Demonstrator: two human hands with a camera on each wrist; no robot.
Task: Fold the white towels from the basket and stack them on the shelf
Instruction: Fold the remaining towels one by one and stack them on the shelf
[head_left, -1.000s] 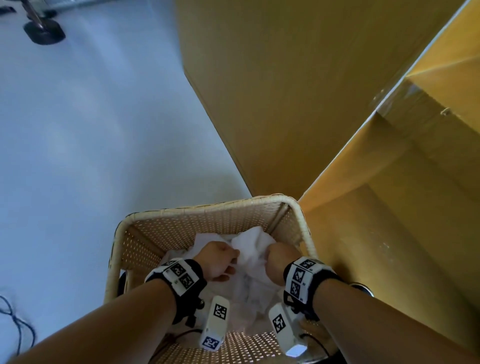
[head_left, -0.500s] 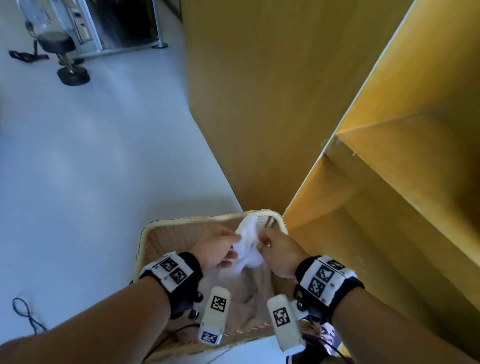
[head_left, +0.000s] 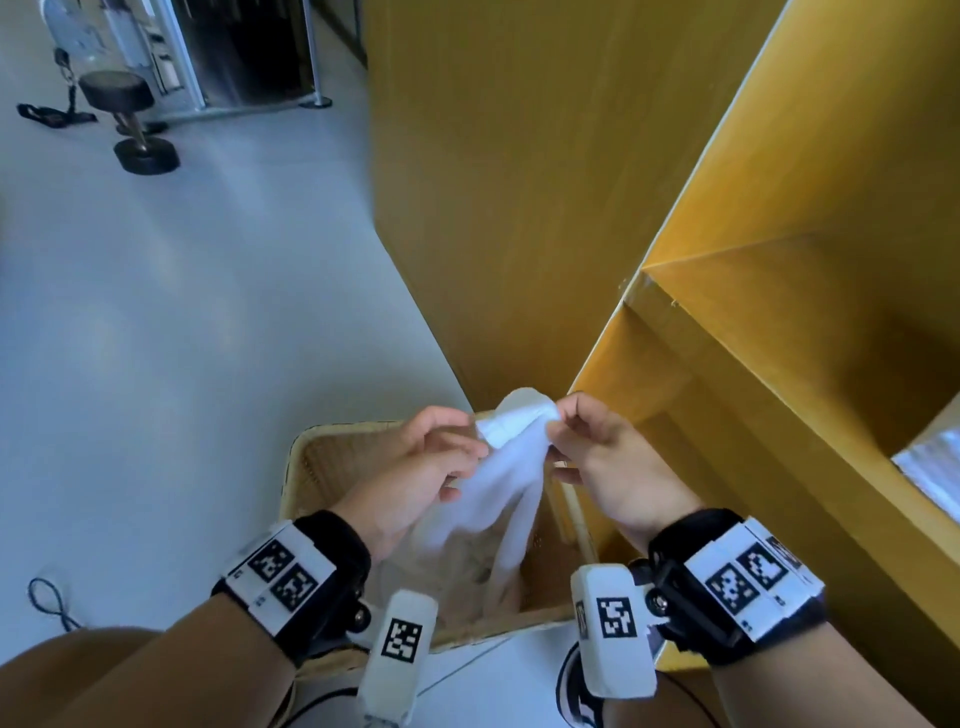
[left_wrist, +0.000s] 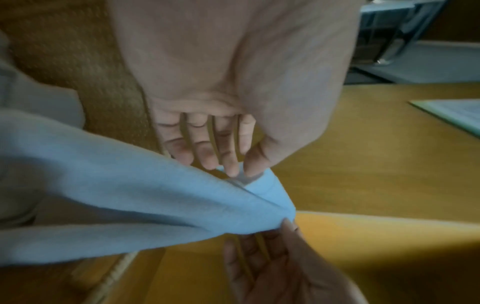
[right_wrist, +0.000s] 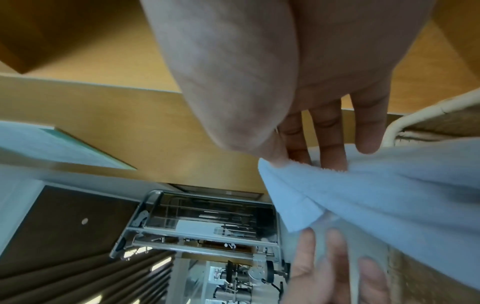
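Towel (head_left: 511, 457) hung above the basket (head_left: 306, 467), its bunched top pinched between left hand (head_left: 415, 473) and right hand (head_left: 608, 462). Nothing was folded yet, and the near shelf (head_left: 779, 426) at right (as far as visible) held no stack.

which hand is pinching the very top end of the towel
The right hand: its grip is at the towel tip, while the left hand holds lower down.

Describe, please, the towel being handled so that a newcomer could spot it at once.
Start at the yellow shelf; the basket stands on the floor at its corner. Above the basket, the towel hangs between both hands, its top edge pinched. It is the only white cloth lifted.
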